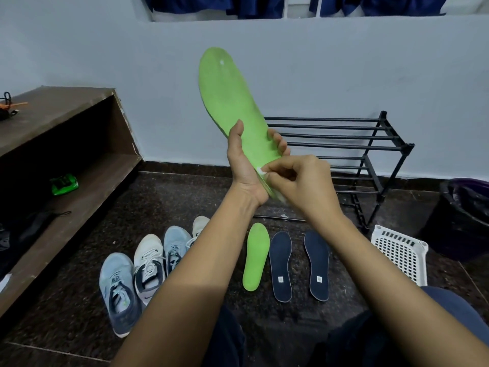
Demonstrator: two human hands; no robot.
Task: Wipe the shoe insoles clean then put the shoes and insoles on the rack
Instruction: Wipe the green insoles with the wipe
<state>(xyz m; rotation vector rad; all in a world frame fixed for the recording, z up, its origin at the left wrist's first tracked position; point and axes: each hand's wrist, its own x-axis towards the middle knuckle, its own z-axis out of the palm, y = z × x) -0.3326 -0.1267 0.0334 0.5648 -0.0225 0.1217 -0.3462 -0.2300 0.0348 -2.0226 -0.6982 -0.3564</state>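
Wiping | left grip (244, 165) clasps insole (227, 96) heel, long axis rising toe-up | right grip (299, 181) pinches white scrap (260, 170) (wipe, likely) at heel; toe lies above it.

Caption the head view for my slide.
Left hand holds a green insole up while the right hand pinches a small white piece at its heel.

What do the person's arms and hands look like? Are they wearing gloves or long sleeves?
No gloves, and no sleeves in view: both forearms are bare right down to the left hand and the right hand. No watch, bracelet or ring shows on the wrists or the fingers I can see. The only clothing in the picture is the dark blue trousers at the bottom.
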